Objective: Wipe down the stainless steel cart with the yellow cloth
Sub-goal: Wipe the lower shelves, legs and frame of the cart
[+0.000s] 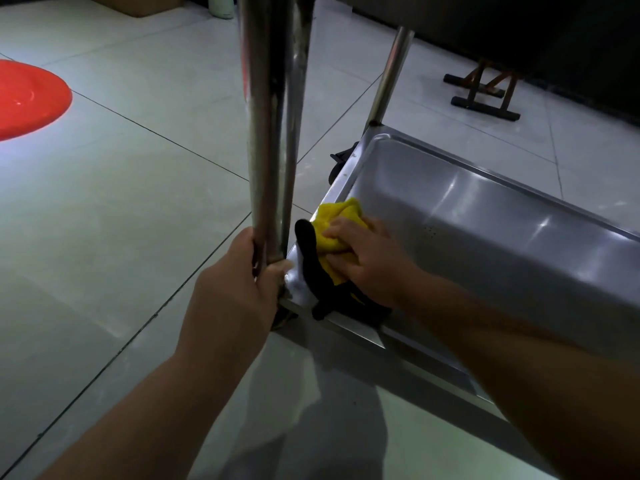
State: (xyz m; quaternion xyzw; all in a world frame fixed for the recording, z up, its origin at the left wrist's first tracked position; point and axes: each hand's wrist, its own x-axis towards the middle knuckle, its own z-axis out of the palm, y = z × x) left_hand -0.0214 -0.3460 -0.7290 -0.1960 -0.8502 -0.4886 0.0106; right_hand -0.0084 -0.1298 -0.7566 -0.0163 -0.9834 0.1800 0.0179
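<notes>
The stainless steel cart's bottom shelf (485,216) is a shallow tray low over the floor, with shiny upright posts at its corners. My left hand (235,289) grips the near corner post (266,133) just above the shelf. My right hand (367,258) holds the bunched yellow cloth (337,216) and presses it on the shelf's near left corner. A black strap-like object (311,258) lies across that corner under my right hand, beside a white patch; what it is cannot be told.
Grey floor tiles (121,220) spread to the left. A red round basin (24,98) sits at the far left. A dark wooden stand (485,95) is on the floor at the back right. A second cart post (391,74) rises behind the shelf.
</notes>
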